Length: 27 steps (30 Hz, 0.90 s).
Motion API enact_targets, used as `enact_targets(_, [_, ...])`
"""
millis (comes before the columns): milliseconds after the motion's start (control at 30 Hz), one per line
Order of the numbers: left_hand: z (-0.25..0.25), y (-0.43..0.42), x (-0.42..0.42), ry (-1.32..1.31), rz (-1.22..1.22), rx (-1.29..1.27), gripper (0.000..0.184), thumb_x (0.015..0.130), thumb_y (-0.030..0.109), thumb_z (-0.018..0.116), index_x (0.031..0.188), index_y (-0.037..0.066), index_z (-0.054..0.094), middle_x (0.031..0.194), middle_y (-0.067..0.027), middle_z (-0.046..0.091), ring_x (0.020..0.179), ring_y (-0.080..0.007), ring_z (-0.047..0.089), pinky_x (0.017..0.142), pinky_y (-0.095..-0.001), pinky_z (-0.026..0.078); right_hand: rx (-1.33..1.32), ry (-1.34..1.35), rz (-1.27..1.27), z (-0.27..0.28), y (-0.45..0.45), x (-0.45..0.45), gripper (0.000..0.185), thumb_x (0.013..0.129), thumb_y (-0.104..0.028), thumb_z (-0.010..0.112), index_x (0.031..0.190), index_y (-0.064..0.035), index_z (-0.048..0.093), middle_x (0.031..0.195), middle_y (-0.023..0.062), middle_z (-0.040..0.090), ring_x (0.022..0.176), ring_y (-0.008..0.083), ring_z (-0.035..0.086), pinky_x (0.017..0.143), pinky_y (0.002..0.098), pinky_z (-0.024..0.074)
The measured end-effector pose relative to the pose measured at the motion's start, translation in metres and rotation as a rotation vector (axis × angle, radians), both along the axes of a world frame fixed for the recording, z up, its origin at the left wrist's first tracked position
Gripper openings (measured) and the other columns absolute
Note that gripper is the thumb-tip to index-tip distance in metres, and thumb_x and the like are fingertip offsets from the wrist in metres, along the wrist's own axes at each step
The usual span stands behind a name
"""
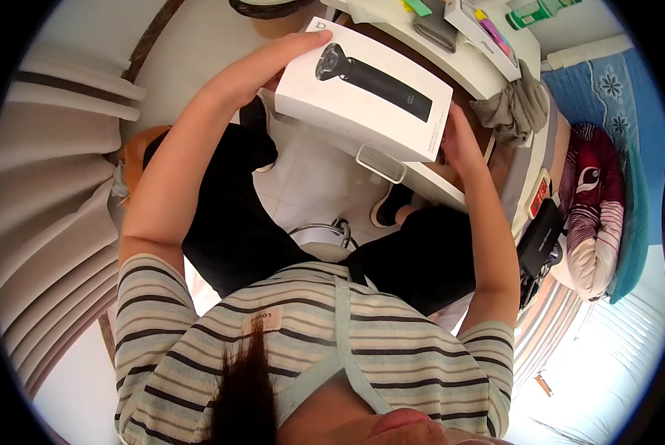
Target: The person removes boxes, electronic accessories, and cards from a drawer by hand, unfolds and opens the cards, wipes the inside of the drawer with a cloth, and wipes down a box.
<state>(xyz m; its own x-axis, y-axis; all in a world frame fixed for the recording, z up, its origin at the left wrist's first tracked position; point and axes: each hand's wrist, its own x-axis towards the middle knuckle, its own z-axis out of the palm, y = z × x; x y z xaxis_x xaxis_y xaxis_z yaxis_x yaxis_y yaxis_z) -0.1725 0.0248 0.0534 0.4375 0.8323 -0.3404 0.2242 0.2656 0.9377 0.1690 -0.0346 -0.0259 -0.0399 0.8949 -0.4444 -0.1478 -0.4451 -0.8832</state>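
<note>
A white box printed with a picture of a black electric shaver is held up in front of me, tilted. My left hand grips its left end, thumb lying on the top edge and the other fingers hidden behind. At the right end, my right hand holds the box by its side, fingers partly out of sight. Just below the box is an open drawer with a white handle.
A white desk carries a grey pouch and a white phone box with pens. Grey cloth hangs at its corner. On the right are a bed with a plush toy and a black case; curtains hang left.
</note>
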Motion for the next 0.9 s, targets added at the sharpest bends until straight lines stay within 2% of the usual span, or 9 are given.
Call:
enact_targets(33, [0.005,0.0,0.007,0.035,-0.041,-0.013,0.082,0.073,0.067,0.054,0.125,0.004,0.049,0.12,-0.015,0.054,0.111,-0.0222,0.05,0.095,-0.0295,0.035,0.005,0.007,-0.009,0.013,-0.009,-0.004,0.049,0.09,-0.045,0.045,0.121,-0.0079,0.052,0.113,0.0,0.054,0.084,0.0087,0.046,0.063,0.0225,0.0324])
enact_targets(100, [-0.007,0.014,0.019,0.046,-0.086,-0.051,0.084,0.072,0.069,0.052,0.126,0.005,0.049,0.121,-0.015,0.054,0.112,-0.0227,0.05,0.094,-0.0302,0.036,-0.079,0.113,0.038,0.039,-0.024,-0.019,0.056,0.088,-0.051,0.043,0.124,-0.0085,0.049,0.117,0.0039,0.057,0.11,0.0178,0.051,0.09,0.0329,0.041])
enact_targets(133, [-0.01,0.02,0.025,0.073,-0.103,-0.071,0.085,0.071,0.071,0.052,0.126,0.006,0.049,0.12,-0.0143,0.055,0.111,-0.0223,0.05,0.094,-0.0302,0.036,-0.069,0.124,0.036,0.048,-0.029,-0.025,0.056,0.088,-0.051,0.043,0.124,-0.0085,0.049,0.117,0.0039,0.057,0.11,0.0178,0.051,0.09,0.0329,0.041])
enact_targets(233, [-0.004,0.026,0.041,0.099,-0.147,-0.085,0.086,0.069,0.074,0.051,0.125,0.009,0.051,0.118,-0.0125,0.056,0.107,-0.0213,0.053,0.089,-0.0309,0.039,-0.077,0.083,-0.016,0.06,-0.035,-0.03,0.056,0.086,-0.056,0.043,0.122,-0.0129,0.049,0.111,-0.0002,0.058,0.097,0.012,0.051,0.079,0.0287,0.0406])
enact_targets(300, [-0.018,0.036,0.05,0.122,-0.136,-0.154,0.085,0.069,0.075,0.05,0.123,0.01,0.053,0.116,-0.012,0.058,0.104,-0.0208,0.054,0.086,-0.0329,0.042,-0.076,0.018,0.053,0.06,-0.029,-0.021,0.051,0.084,-0.06,0.044,0.11,-0.0175,0.053,0.092,-0.0019,0.057,0.075,0.0084,0.046,0.062,0.024,0.0338])
enact_targets(500, [-0.052,0.051,0.075,0.168,-0.222,-0.289,0.078,0.076,0.072,0.045,0.125,0.012,0.051,0.116,-0.0102,0.057,0.108,-0.021,0.052,0.09,-0.035,0.042,-0.229,-0.039,0.036,0.028,-0.018,-0.005,0.04,0.081,-0.057,0.051,0.091,-0.0181,0.051,0.071,-0.0047,0.046,0.06,0.0066,0.033,0.051,0.021,0.0219])
enact_targets(600, [-0.065,0.052,0.082,-0.04,-0.117,-0.276,0.072,0.082,0.061,0.047,0.131,0.009,0.043,0.128,-0.0122,0.048,0.117,-0.02,0.044,0.1,-0.034,0.032,-0.18,-0.031,-0.019,0.007,-0.001,0.007,0.04,0.08,-0.055,0.055,0.093,-0.0171,0.052,0.073,-0.0047,0.048,0.059,0.0067,0.033,0.051,0.0213,0.0234])
enact_targets(700, [-0.079,0.069,0.086,-0.08,-0.117,-0.213,0.066,0.083,0.057,0.049,0.125,0.006,0.048,0.122,-0.0086,0.052,0.112,-0.0195,0.046,0.096,-0.0364,0.035,-0.128,-0.02,-0.061,-0.017,0.025,0.02,0.039,0.08,-0.052,0.058,0.097,-0.0165,0.052,0.076,-0.0052,0.048,0.059,0.0066,0.033,0.052,0.0212,0.0243])
enact_targets(900, [-0.106,0.08,0.088,-0.008,0.001,0.213,0.08,0.08,0.036,0.057,0.138,-0.004,0.02,0.141,-0.0186,0.028,0.127,-0.0284,0.032,0.104,-0.0351,0.027,0.019,-0.091,-0.226,-0.055,0.076,0.015,0.062,0.08,-0.053,0.059,0.124,-0.0099,0.048,0.112,0.0022,0.053,0.1,0.0127,0.047,0.084,0.0275,0.0356])
